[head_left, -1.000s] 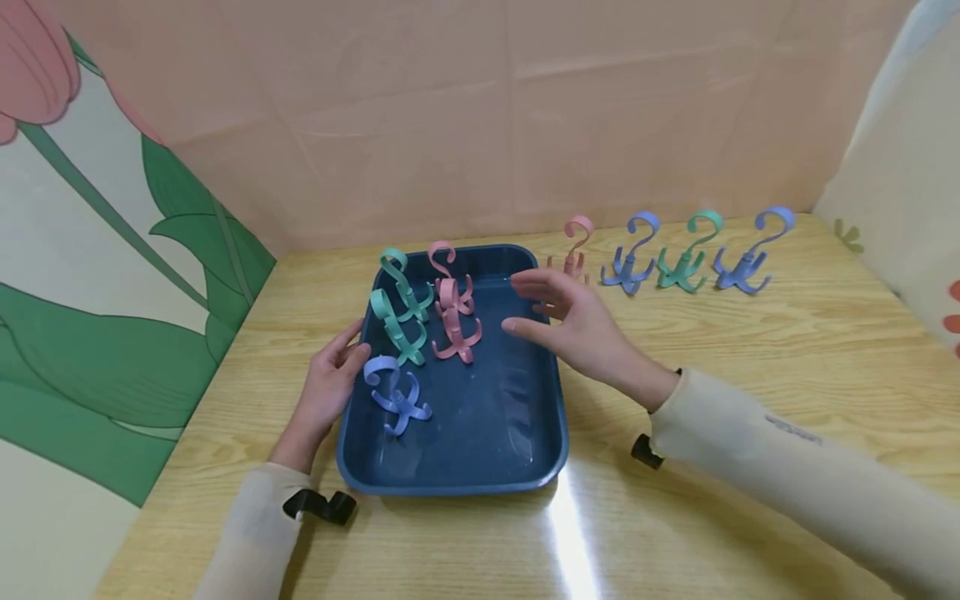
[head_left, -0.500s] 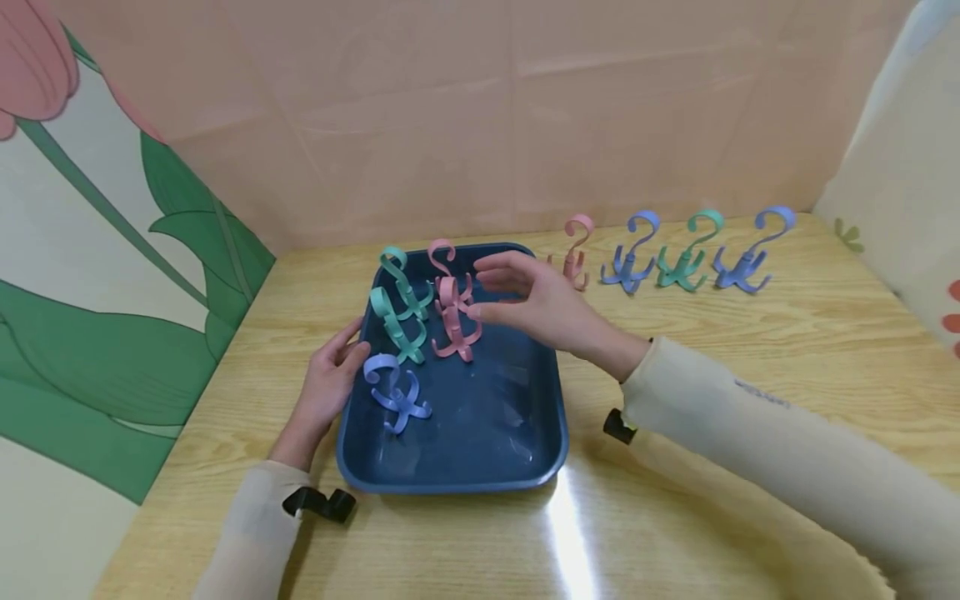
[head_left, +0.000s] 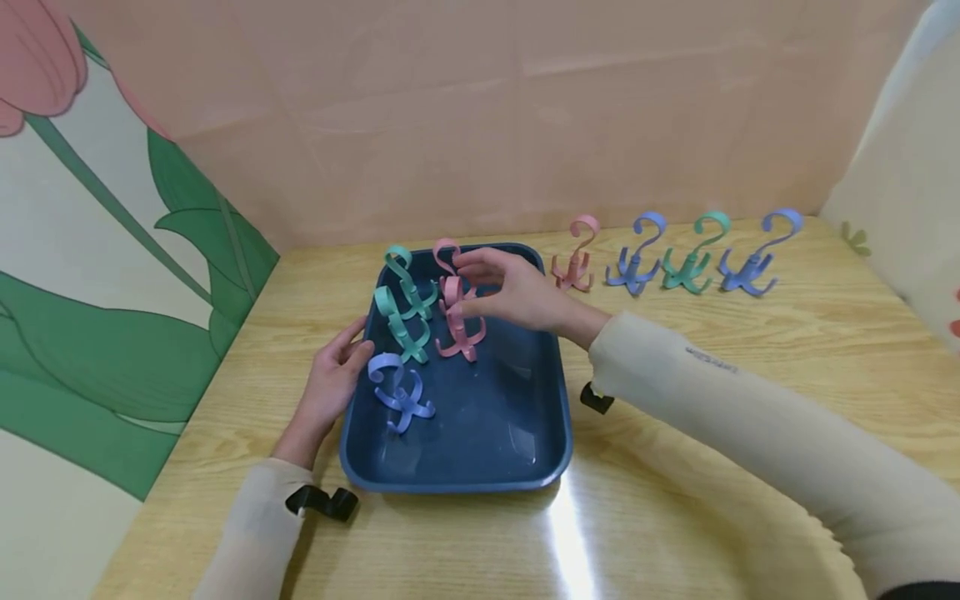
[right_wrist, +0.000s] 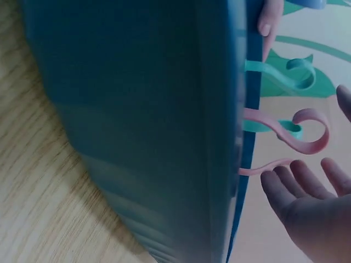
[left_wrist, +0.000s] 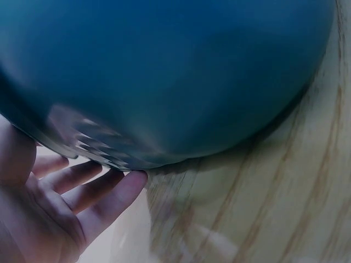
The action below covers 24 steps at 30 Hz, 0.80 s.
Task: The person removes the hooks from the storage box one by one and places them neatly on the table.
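A dark blue plastic tray (head_left: 495, 429) stands on the table. My left hand (head_left: 335, 377) holds its left rim, thumb over the edge and fingers along the outer wall. Inside, at the left, lie two green multi-prong hooks, the nearer green hook (head_left: 411, 343) below the other, and a blue hook (head_left: 406, 404) in front. Beside the green ones are a front pink hook (head_left: 467, 340) and a back pink hook (head_left: 447, 252). My right hand (head_left: 517, 292) reaches over the tray, thumb and fingers apart around the pink hooks' tops; it partly hides them.
Along the table's back right, outside the tray, a row holds a pink hook (head_left: 573, 271), a blue hook (head_left: 633, 271), a green hook (head_left: 686, 271) and another blue hook (head_left: 748, 271). A pink-covered wall (head_left: 420, 125) rises behind the table (head_left: 675, 358).
My right hand has moved left from the tray's right rim to the pink hooks. The left hand stays on the tray's left rim, and the hooks keep their places.
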Motion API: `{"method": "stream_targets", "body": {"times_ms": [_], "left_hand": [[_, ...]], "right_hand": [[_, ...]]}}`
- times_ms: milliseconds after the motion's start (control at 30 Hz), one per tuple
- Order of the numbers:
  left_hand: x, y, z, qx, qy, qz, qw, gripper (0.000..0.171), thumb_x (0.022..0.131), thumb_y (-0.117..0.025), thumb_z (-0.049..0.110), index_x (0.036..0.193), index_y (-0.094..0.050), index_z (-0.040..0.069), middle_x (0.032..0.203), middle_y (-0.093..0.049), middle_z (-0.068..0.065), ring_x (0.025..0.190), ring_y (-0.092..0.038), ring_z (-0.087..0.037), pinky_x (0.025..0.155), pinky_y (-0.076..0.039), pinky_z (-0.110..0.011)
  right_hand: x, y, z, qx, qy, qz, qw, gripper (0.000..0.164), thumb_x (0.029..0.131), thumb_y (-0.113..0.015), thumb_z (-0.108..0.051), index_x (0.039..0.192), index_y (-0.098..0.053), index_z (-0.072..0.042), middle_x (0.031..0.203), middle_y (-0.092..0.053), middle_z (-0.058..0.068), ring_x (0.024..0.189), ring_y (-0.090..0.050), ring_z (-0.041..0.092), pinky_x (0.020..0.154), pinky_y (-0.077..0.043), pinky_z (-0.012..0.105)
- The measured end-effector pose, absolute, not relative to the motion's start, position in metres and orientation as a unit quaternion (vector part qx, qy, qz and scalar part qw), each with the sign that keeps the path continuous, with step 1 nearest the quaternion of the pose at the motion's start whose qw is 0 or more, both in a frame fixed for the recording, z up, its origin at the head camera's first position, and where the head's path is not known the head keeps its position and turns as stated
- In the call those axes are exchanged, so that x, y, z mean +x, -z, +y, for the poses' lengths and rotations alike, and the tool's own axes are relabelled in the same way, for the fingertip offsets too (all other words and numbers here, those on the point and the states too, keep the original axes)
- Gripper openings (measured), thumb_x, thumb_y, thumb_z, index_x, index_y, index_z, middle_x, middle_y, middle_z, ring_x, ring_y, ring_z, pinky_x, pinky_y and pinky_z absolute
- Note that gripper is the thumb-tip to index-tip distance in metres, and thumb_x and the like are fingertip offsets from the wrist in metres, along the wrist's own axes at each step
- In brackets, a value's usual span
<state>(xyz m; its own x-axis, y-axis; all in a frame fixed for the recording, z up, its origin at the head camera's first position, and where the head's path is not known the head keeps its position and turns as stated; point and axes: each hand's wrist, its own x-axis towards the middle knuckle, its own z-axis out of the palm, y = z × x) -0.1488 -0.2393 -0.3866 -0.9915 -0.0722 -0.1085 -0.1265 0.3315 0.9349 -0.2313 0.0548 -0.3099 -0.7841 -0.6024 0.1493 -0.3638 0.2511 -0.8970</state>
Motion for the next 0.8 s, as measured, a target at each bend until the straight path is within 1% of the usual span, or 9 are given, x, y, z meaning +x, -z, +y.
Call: {"method": "stream_targets", "body": {"times_ms": [100,233,400,533,633,800], "left_hand": [[-0.149,0.386,-0.239,-0.06,-0.578,0.813,0.024,0.052,0.108,-0.047,0.033,0.158,-0.035,0.026,0.146,-0.054,-0.013,0.132,-0.052,-0.028,0.11,-0.039,-0.049],[-0.148,0.385,-0.238,-0.058,-0.583,0.81,0.025,0.051,0.108,-0.047,0.033,0.157,-0.035,0.027,0.146,-0.053,-0.013,0.133,-0.052,-0.028,0.111,-0.039,-0.049],[-0.148,0.385,-0.238,-0.057,-0.582,0.811,0.021,0.051,0.108,-0.047,0.033,0.157,-0.036,0.026,0.146,-0.054,-0.014,0.132,-0.053,-0.028,0.11,-0.04,-0.049],[-0.148,0.385,-0.238,-0.057,-0.579,0.813,0.021,0.051,0.108,-0.047,0.033,0.157,-0.036,0.026,0.146,-0.054,-0.014,0.132,-0.053,-0.028,0.109,-0.04,-0.049],[-0.149,0.385,-0.238,-0.058,-0.578,0.814,0.022,0.051,0.108,-0.046,0.034,0.157,-0.036,0.027,0.146,-0.053,-0.013,0.132,-0.052,-0.028,0.11,-0.04,-0.049],[-0.149,0.386,-0.238,-0.059,-0.578,0.813,0.02,0.051,0.108,-0.047,0.032,0.157,-0.036,0.025,0.146,-0.053,-0.015,0.133,-0.052,-0.028,0.11,-0.04,-0.049]], "right_hand": [[-0.236,0.313,0.05,-0.315,0.527,0.78,0.12,0.066,0.086,-0.082,-0.019,0.145,-0.052,-0.01,0.139,-0.058,0.007,0.128,-0.055,0.023,0.107,-0.044,0.044],[-0.242,0.316,0.046,-0.321,0.542,0.763,0.146,0.064,0.088,-0.08,-0.015,0.146,-0.053,-0.014,0.138,-0.06,0.004,0.126,-0.056,0.019,0.105,-0.045,0.04],[-0.248,0.318,0.045,-0.319,0.55,0.751,0.177,0.056,0.089,-0.078,-0.011,0.141,-0.057,-0.009,0.128,-0.066,0.008,0.12,-0.06,0.022,0.104,-0.046,0.041],[-0.25,0.32,0.046,-0.314,0.549,0.754,0.179,0.049,0.089,-0.078,-0.012,0.135,-0.061,-0.006,0.115,-0.071,0.009,0.112,-0.063,0.022,0.103,-0.047,0.042],[-0.25,0.32,0.046,-0.311,0.549,0.755,0.178,0.044,0.09,-0.077,-0.012,0.131,-0.064,-0.006,0.108,-0.073,0.008,0.107,-0.066,0.022,0.1,-0.048,0.043],[-0.249,0.322,0.047,-0.311,0.542,0.761,0.173,0.039,0.089,-0.077,-0.012,0.126,-0.067,-0.006,0.107,-0.073,0.006,0.101,-0.066,0.023,0.093,-0.051,0.039]]}}
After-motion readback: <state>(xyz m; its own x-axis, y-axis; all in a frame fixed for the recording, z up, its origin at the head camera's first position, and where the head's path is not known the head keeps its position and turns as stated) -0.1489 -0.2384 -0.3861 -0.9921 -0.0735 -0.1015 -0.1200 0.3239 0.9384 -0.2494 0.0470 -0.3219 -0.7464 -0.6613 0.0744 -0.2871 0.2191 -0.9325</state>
